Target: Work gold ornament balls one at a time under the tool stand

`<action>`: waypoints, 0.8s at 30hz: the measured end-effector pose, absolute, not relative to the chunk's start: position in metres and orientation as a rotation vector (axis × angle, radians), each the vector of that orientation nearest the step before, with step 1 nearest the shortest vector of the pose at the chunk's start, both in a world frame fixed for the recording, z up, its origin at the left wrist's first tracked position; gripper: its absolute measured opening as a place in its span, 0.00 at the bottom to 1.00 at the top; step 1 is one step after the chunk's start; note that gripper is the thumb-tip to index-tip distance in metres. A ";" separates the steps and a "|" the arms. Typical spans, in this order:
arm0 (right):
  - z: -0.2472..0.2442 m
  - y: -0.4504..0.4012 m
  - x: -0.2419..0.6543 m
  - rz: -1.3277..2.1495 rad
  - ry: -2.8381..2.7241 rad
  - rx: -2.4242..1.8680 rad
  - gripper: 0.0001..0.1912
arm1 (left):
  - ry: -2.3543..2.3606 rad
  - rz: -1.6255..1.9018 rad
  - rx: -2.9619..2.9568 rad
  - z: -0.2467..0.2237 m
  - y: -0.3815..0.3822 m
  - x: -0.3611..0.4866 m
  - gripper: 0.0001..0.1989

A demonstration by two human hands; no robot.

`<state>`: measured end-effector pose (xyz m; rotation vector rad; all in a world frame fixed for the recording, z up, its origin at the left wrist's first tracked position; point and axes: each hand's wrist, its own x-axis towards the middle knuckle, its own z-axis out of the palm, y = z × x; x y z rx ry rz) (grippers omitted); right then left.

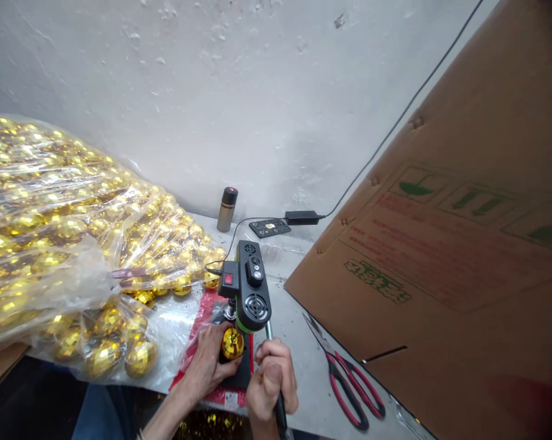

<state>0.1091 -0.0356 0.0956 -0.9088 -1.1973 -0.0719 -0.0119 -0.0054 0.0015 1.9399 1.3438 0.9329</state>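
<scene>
Cardboard box (pixel 441 220) at the worktop's (pixel 303 379) right edge, red-and-green lettering too blurred to read; bag of gold balls (pixel 74 214) at the left edge; black machine (pixel 253 282) near the front edge; right hand (pixel 273 382), fingers round the machine's lever (pixel 269 330); left hand (pixel 206 360), fingers holding a gold ball (pixel 233 344) beneath the machine.

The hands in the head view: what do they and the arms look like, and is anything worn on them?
Both are bare human hands: the left hand and the right hand show no gloves or rings. The left forearm is uncovered where it shows. A thin pale line crosses it at the bottom edge, too small to identify.
</scene>
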 end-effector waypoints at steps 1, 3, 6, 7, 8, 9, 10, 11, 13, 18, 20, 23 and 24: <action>0.096 -0.035 0.109 -0.075 -1.192 -0.905 0.20 | 1.335 0.926 1.935 0.003 -0.005 -0.012 0.29; 0.095 -0.034 0.108 -0.079 -1.182 -0.904 0.20 | 1.326 0.916 1.922 0.005 -0.005 -0.013 0.28; 0.095 -0.032 0.106 -0.084 -1.165 -0.901 0.21 | 1.321 0.906 1.900 0.007 -0.004 -0.013 0.27; 0.096 -0.032 0.105 -0.087 -1.155 -0.896 0.21 | 1.322 0.907 1.895 0.007 -0.004 -0.012 0.28; 0.096 -0.031 0.104 -0.089 -1.138 -0.892 0.22 | 1.320 0.906 1.891 0.007 -0.004 -0.012 0.28; 0.096 -0.031 0.103 -0.087 -1.118 -0.892 0.22 | 1.317 0.905 1.890 0.007 -0.004 -0.012 0.28; 0.097 -0.030 0.101 -0.084 -1.091 -0.892 0.22 | 1.313 0.904 1.888 0.007 -0.004 -0.011 0.29; 0.096 -0.030 0.100 -0.079 -1.062 -0.886 0.23 | 1.308 0.902 1.885 0.006 -0.005 -0.011 0.29; 0.093 -0.029 0.097 -0.050 -1.004 -0.881 0.24 | 1.305 0.892 1.875 0.006 -0.005 -0.009 0.31; 0.064 -0.024 0.096 -0.124 -0.969 -0.923 0.25 | 1.320 0.848 1.854 0.005 -0.005 -0.005 0.32; 0.052 -0.021 0.099 -0.181 -0.976 -0.907 0.25 | 1.313 0.842 1.863 0.005 -0.004 -0.004 0.32; 0.047 -0.020 0.106 -0.212 -1.120 -0.852 0.22 | 1.315 0.840 1.866 0.006 -0.002 -0.003 0.33; 0.050 -0.022 0.108 -0.210 -1.174 -0.839 0.22 | 1.316 0.847 1.858 0.007 -0.001 -0.003 0.33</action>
